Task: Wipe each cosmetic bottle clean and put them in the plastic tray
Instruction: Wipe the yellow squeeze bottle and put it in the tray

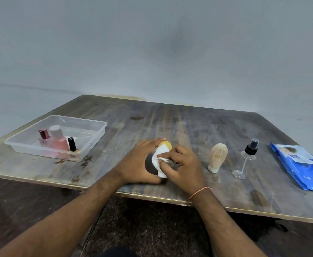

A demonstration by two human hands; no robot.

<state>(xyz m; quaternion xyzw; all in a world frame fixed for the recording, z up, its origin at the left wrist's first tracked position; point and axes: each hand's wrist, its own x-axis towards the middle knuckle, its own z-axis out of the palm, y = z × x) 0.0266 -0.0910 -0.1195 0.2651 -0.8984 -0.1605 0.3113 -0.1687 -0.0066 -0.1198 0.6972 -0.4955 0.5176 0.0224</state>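
Two hands work at the near table edge: left hand (139,161) curled round a yellow-and-dark bottle (165,145) lying on the wooden table (170,117), holding it steady; right hand (181,164) pinching a white wipe (158,160) between thumb and fingers, pressed to the bottle's side. Bottle mostly hidden, only the yellow end and a dark patch show. Step in hand looks like wiping, roughly mid-task. To do it well: keep the left grip firm so it doesn't roll, turn the bottle to reach every side, fold the wipe to a fresh face, get the cap end too. Right of the hands, still waiting: beige tube (217,157) standing on its cap, then clear spray bottle (245,158) with black pump, then blue wipes pack (298,166) lying flat. Further back left, clear plastic tray (98,129) already holds three: pink square perfume bottle (43,139), pink bottle with pale cap (59,140), small black-capped nail polish (72,144), all upright, grouped at the near corner. Plenty of room in the tray for the rest.
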